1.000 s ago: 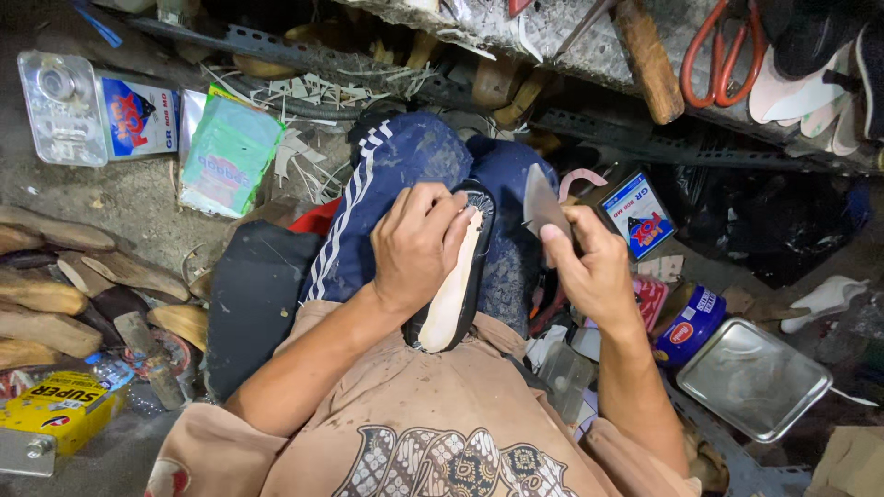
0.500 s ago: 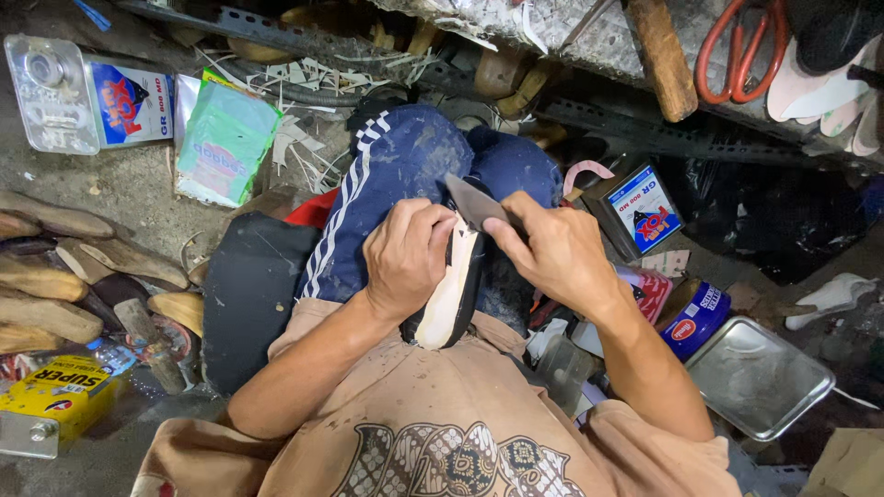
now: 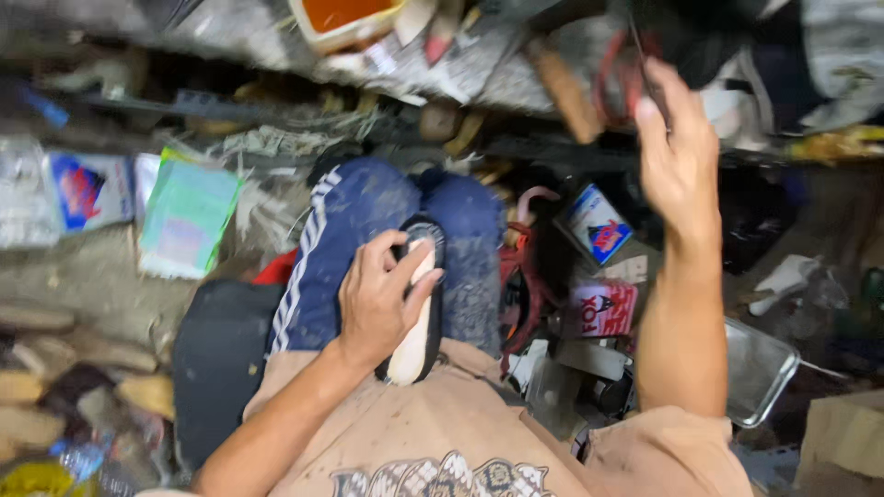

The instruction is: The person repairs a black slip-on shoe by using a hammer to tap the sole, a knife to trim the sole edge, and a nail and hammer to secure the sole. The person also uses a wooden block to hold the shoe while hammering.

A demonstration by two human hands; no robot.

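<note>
Near us: left hand (image 3: 378, 299) wrapped around a shoe sole (image 3: 416, 313), fingers curled over its edge, pinning it flat on our lap between the blue trousers (image 3: 354, 230). The sole has a pale inner face and a black rim, toe end pointing away. Metal tray (image 3: 760, 368) sits right of our right forearm, small printed cans (image 3: 597, 225) between tray and knee. Green packet (image 3: 189, 216) lies left of the knee. Far: right hand (image 3: 677, 152) raised toward the cluttered shelf (image 3: 479, 64), fingers loosely extended at red-handled scissors (image 3: 612, 78); motion blur, so we can't tell if it grips anything.
</note>
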